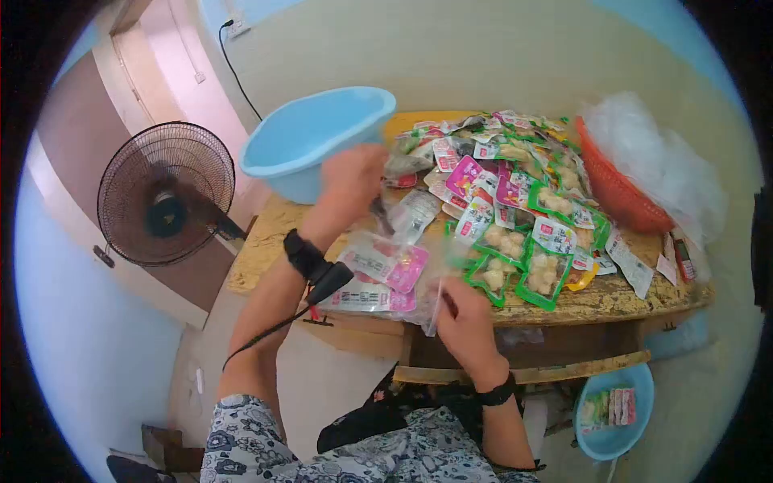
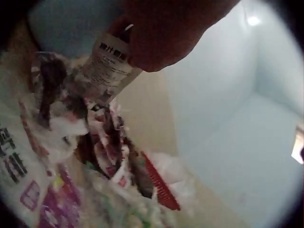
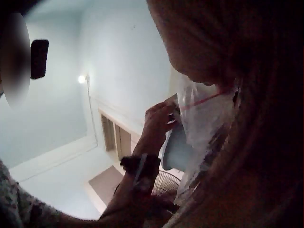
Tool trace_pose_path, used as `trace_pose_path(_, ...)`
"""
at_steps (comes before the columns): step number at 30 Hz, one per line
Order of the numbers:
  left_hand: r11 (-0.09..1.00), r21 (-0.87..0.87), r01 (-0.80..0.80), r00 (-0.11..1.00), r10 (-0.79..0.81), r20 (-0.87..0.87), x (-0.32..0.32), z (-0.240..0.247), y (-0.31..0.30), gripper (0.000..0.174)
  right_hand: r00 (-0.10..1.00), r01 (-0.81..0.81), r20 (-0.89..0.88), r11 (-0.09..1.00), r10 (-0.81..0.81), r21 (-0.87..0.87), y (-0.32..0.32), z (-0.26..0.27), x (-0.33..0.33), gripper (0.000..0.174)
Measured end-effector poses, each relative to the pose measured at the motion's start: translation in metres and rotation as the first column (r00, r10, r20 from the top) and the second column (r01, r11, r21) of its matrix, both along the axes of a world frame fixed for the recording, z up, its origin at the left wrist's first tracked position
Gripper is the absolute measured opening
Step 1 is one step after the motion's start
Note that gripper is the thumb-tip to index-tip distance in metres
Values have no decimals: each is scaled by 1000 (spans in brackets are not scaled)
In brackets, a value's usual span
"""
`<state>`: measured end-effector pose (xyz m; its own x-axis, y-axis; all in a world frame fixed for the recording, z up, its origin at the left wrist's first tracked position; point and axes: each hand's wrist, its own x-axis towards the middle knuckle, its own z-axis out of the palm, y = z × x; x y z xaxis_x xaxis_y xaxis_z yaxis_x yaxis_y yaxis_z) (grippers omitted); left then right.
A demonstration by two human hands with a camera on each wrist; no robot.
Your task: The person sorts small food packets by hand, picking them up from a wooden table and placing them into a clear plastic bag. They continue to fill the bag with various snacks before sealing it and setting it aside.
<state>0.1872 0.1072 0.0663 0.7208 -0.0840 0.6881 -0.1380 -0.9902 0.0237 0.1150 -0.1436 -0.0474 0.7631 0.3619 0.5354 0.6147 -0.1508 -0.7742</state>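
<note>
The left hand [image 1: 352,179] is lifted and pinches a small snack packet [image 2: 110,64] with curled fingers; the pile of packets [image 1: 515,201] lies just to the right of this grip; the right hand [image 1: 463,310] grips the edge of a clear bag [image 1: 378,262]; the bag spreads to the left of that grip, with pink packets [image 1: 407,270] inside; a blue basin [image 1: 310,137] stands behind the left hand.
</note>
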Motion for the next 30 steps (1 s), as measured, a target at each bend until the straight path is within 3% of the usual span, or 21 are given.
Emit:
trace_pose_path(3, 949, -306, 79, 995, -58, 77, -23, 15, 0, 19, 983, 138, -131, 987, -126, 85, -6, 6, -3, 10)
trace_pose_path(4, 912, -401, 84, 995, -59, 75, -32, 18, -3, 19, 973, 149, -200, 973, -113, 176, -8, 9, -4, 11)
trace_pose_path(7, 719, -605, 342, 938, -293, 183, -71, 19, -24, 17, 923, 166, -385, 900, 3, 403, -18, 23, -6, 18)
trace_pose_path(9, 826, -220, 519, 843, -452, 291, -84, 17, -34, 20, 859, 133, -485, 843, 164, 521, -28, 28, -7, 28)
trace_pose_path(10, 823, -9, 568, 783, -537, 314, -92, 15, -39, 22, 849, 55, -449, 800, 278, 598, -35, 27, -4, 37)
trace_pose_path(12, 830, 198, 522, 799, -556, 229, -116, 8, -53, 29, 797, -86, -355, 675, 488, 733, -47, 23, 1, 56)
trace_pose_path(15, 744, 271, 611, 754, -651, 88, -140, -2, -70, 28, 675, 112, -507, 605, 536, 788, -55, 39, -8, 72)
trace_pose_path(16, 727, 283, 626, 734, -671, 103, -142, -11, -75, 29, 689, 104, -527, 651, 498, 752, -57, 45, -11, 66)
trace_pose_path(19, 757, 243, 607, 768, -637, 65, -150, -23, -78, 28, 733, 78, -562, 772, 384, 631, -63, 59, -19, 53)
trace_pose_path(20, 780, 226, 583, 790, -609, 63, -150, -26, -75, 29, 743, -10, -500, 755, 445, 656, -72, 46, -14, 54)
trace_pose_path(23, 864, 151, 481, 858, -499, 124, -145, -37, -67, 35, 798, 76, -535, 833, 279, 549, -77, 52, -24, 60)
trace_pose_path(25, 923, 50, 381, 894, -382, 236, -141, -45, -66, 43, 823, 168, -533, 811, 198, 560, -82, 54, -29, 63)
trace_pose_path(28, 960, -110, 256, 951, -230, 208, -150, -44, -78, 43, 863, 244, -494, 772, 103, 587, -95, 48, -31, 64)
trace_pose_path(30, 954, -162, 251, 963, -229, 145, -154, -45, -91, 42, 870, 327, -493, 734, 12, 595, -99, 45, -36, 60)
